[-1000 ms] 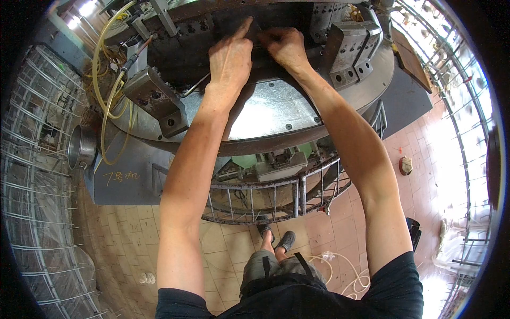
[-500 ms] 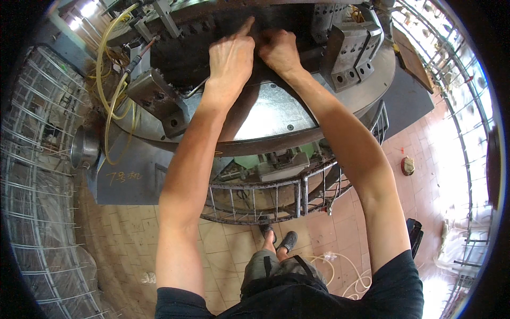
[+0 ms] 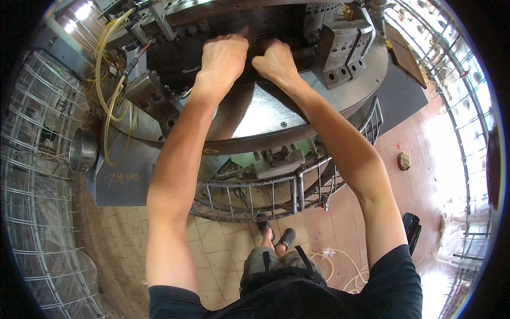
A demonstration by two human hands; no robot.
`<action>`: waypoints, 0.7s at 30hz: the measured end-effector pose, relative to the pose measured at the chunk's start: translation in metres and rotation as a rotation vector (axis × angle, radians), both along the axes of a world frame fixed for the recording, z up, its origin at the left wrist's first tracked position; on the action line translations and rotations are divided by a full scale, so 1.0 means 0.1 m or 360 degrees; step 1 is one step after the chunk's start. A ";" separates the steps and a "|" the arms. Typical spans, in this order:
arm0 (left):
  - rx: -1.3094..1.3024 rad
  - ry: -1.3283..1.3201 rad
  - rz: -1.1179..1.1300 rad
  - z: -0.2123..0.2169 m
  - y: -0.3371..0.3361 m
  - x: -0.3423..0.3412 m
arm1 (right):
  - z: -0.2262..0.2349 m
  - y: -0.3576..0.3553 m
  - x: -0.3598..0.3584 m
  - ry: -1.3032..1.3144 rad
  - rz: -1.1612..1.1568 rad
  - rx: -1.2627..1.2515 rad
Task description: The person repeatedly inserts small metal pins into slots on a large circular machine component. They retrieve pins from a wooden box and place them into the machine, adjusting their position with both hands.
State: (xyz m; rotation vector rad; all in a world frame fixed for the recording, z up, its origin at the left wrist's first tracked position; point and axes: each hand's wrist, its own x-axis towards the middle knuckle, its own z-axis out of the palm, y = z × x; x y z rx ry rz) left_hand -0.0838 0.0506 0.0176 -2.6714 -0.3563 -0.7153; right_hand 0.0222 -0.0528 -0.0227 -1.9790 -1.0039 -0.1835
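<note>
Both my hands reach over a dark recess (image 3: 180,61) in a round metal machine table (image 3: 268,109). My left hand (image 3: 223,59) is curled with its knuckles up and its index finger reaching a little forward into the shadow; whatever its fingertips hold is hidden. Close beside it, my right hand (image 3: 276,63) is closed in a fist-like grip, its fingertips turned away from view. A steel bracket with holes (image 3: 340,56) stands to the right of my right hand. Left of my left wrist sits a second metal block (image 3: 149,93).
Yellow hoses (image 3: 103,80) loop at the left, above a metal pot (image 3: 84,150). A curved metal railing (image 3: 249,199) runs below the table's front edge. Wire mesh racks (image 3: 40,175) stand on both sides. A pale hose (image 3: 348,260) lies on the tiled floor.
My left hand has shifted slightly left, and its index finger shows less than before. The right hand has moved a little lower and turned, remaining curled. The whole view has shifted slightly.
</note>
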 end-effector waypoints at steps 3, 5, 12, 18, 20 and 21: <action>0.0035 0.0117 -0.0096 0.04 -0.01 -0.01 | 0.00 -0.07 -0.06 0.0073 -0.0015 -0.0031; -0.0026 0.0060 -0.0060 0.08 -0.03 -0.02 | 0.00 -0.06 -0.07 0.0070 -0.0079 -0.0033; -0.0062 0.0047 -0.0059 0.13 -0.05 -0.04 | -0.09 0.00 -0.02 -0.0147 -0.0051 0.0091; -0.0160 -0.0192 -0.0080 0.17 -0.05 0.03 | -0.11 0.13 0.09 -0.0207 -0.0048 0.0402; -0.0187 -0.0251 -0.0033 0.21 0.02 0.08 | -0.11 0.25 0.19 -0.0342 -0.0031 0.0472; -0.0246 -0.0201 0.0026 0.24 0.07 0.12 | -0.11 0.32 0.24 -0.0414 -0.0032 0.0506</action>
